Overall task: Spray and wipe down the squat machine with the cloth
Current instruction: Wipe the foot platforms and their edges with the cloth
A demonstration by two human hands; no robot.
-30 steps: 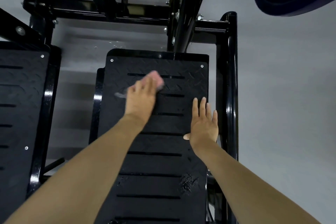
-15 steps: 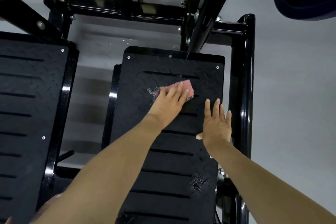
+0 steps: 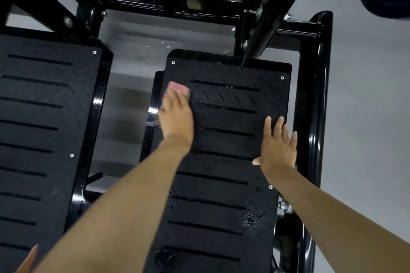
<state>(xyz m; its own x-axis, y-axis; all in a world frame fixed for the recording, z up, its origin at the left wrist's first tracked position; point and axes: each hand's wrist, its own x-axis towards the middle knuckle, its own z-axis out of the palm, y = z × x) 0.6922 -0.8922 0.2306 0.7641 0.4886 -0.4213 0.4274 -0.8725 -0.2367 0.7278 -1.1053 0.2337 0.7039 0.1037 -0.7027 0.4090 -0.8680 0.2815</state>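
Head view: the left hand presses the pink cloth with straight fingers onto the right footplate, at its upper left edge. The cloth looks soft and light, best driven under a flat palm. The right hand rests spread and empty on the footplate's right side. 0.5 s ago the cloth sat nearer the footplate's middle.

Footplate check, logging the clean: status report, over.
Left hand flat on pink cloth, upper left of footplate. Right hand flat, braced at right edge. Wet patch lower right. Nothing blocking.
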